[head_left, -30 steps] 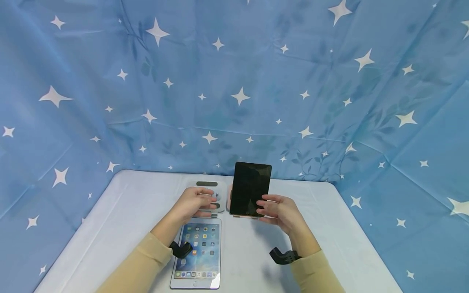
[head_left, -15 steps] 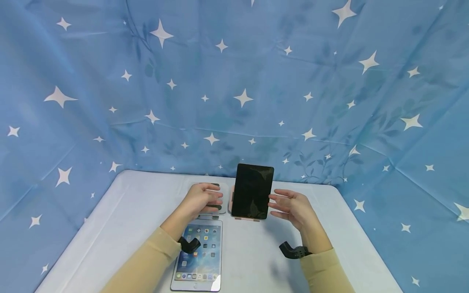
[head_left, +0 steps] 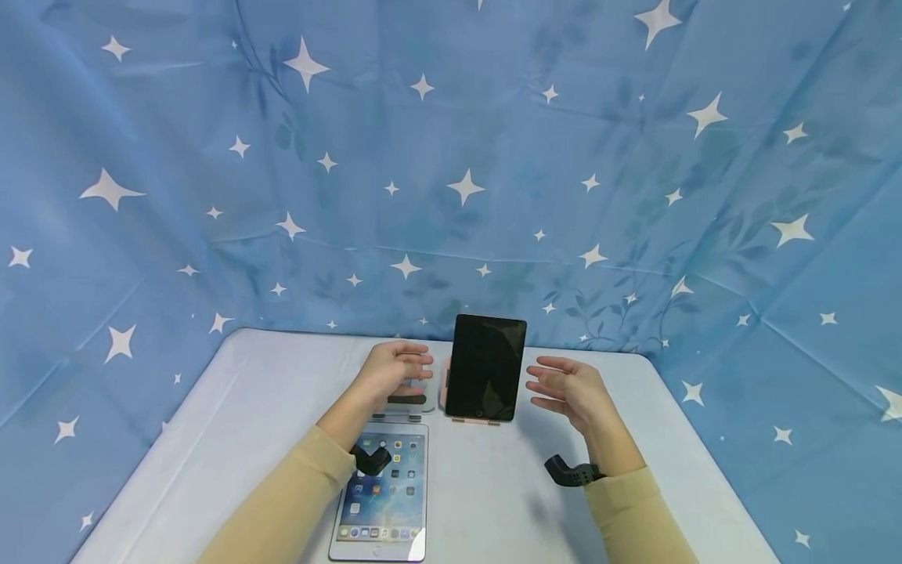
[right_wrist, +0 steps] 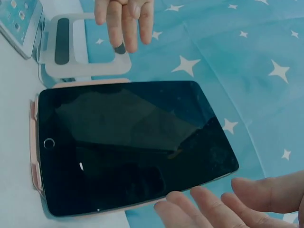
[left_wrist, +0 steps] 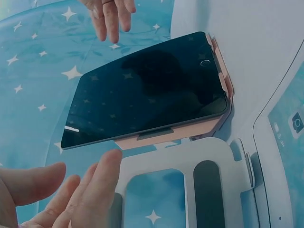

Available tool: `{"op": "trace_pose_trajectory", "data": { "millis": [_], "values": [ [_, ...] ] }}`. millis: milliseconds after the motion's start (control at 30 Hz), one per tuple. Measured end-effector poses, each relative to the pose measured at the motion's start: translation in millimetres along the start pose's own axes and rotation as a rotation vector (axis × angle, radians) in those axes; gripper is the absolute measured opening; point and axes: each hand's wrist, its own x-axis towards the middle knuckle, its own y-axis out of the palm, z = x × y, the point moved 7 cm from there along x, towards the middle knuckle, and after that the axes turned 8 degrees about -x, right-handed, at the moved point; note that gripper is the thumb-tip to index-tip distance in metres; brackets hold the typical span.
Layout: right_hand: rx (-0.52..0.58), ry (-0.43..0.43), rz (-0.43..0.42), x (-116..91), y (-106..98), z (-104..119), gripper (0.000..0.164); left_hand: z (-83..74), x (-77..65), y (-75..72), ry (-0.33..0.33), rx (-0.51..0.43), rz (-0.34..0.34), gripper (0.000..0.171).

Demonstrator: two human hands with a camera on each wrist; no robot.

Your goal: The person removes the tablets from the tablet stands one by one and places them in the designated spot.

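Note:
A black-screened tablet (head_left: 486,368) leans upright on a pink stand (right_wrist: 34,142), its home button at the bottom. To its right, my right hand (head_left: 574,392) hovers with relaxed, spread fingers, a small gap from the tablet's edge. My left hand (head_left: 391,372) is held over a whitish stand (left_wrist: 221,147) with dark pads, left of the black tablet. Its fingers point toward the tablet and hold nothing. In the head view this hand hides much of the whitish stand. Both hands' fingers also show in the wrist views, on either side of the black tablet.
A white tablet (head_left: 384,501) with its screen lit and app icons showing lies near the front, partly under my left forearm. Both stands are on a white table (head_left: 676,470). A blue curtain (head_left: 451,157) with white stars hangs behind and at the sides.
My right hand has drawn off to the right; its fingers earlier overlapped the black tablet's edge in view. The left hand has shifted slightly forward and right. The black tablet stays on its stand.

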Motion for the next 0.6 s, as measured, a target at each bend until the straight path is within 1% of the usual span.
{"op": "trace_pose_trajectory", "data": {
  "millis": [400, 600],
  "values": [
    [0.001, 0.006, 0.007, 19, -3, -4, 0.053, -5.6, 10.3, 3.4, 0.016, -0.016, -0.003, 0.044],
    [-0.014, -0.037, 0.028, 28, -6, -4, 0.056, -10.4, 16.8, 9.3, 0.029, 0.002, 0.006, 0.046]
  ]
}}
